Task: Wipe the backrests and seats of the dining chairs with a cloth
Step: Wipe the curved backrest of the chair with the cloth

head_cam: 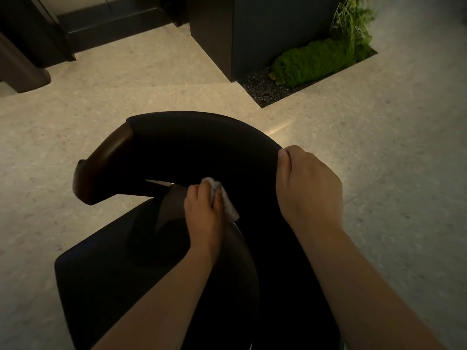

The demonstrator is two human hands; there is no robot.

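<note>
A dark dining chair stands below me, its curved backrest (197,137) arching from a brown wooden armrest (101,170) on the left round to the right. The black seat (101,269) lies at the lower left. My left hand (204,210) grips a small white cloth (227,203) and holds it against the inner face of the backrest, low down near the seat. My right hand (305,185) grips the top edge of the backrest at its right end, thumb on the inner side.
The chair stands on a pale speckled stone floor (379,160). A dark pillar (252,31) rises at the top centre beside a floor planter with moss and ferns (318,59). Dark furniture (22,66) stands at the top left.
</note>
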